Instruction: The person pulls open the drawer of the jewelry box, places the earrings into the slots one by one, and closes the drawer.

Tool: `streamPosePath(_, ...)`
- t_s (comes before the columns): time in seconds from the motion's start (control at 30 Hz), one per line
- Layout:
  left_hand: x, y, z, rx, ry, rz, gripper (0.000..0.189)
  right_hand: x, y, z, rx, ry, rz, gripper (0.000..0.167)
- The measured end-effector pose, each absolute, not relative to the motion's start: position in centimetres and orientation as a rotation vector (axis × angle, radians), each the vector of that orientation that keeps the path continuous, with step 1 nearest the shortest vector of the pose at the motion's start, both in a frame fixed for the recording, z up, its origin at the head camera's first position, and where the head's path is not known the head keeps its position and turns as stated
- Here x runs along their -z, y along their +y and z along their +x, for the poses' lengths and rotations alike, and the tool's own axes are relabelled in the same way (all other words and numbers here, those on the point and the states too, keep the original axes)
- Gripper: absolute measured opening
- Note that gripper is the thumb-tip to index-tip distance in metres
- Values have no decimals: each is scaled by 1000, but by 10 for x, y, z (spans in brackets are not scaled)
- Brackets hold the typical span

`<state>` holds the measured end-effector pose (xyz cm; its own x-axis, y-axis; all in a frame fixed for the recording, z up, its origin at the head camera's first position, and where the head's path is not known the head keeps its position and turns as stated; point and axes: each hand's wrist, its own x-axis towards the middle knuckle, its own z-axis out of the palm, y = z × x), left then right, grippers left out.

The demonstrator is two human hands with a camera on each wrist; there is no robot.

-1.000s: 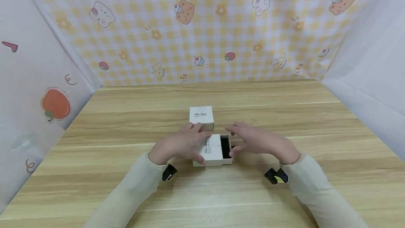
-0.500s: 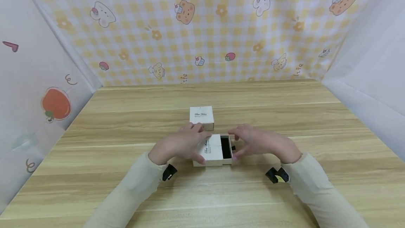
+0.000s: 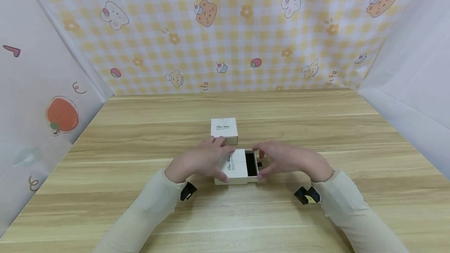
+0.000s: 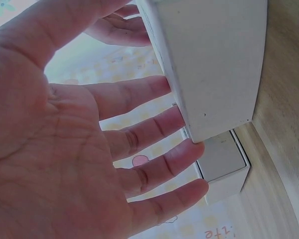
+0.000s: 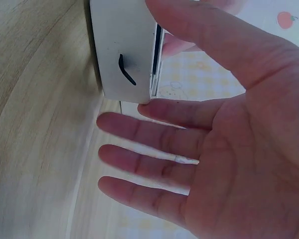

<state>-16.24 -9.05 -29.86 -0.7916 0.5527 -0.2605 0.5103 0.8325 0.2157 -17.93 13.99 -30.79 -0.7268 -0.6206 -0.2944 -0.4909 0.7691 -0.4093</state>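
Observation:
A white drawer-style gift box (image 3: 237, 166) lies on the wooden table, its sleeve printed with dark lettering. Its inner drawer (image 3: 251, 164) is partly out to the right, showing a black inside. My left hand (image 3: 202, 158) holds the sleeve, thumb at the near edge and fingers over the far left side. My right hand (image 3: 286, 157) pinches the drawer's end, thumb at the near corner and index finger at the far one. A black pull tab (image 5: 125, 70) sticks out of the drawer's end face, between thumb and index. The other right-hand fingers (image 5: 134, 129) extend past the box.
A second white box (image 3: 224, 128) with similar lettering stands just behind the first, close to the left fingertips. A yellow checked cloth (image 3: 228, 30) hangs behind the table (image 3: 316, 124), and white sheets close off both sides.
My right hand has shifted slightly right from over the drawer, and its thumb and index finger have come onto the drawer's end corners. The left hand and both boxes have stayed put.

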Motion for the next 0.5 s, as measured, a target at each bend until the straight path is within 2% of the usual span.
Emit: streamPosePath(0.5, 300, -91, -163, -200, 2704, 823, 81, 309, 141, -178, 465, 2527, -829, 78)
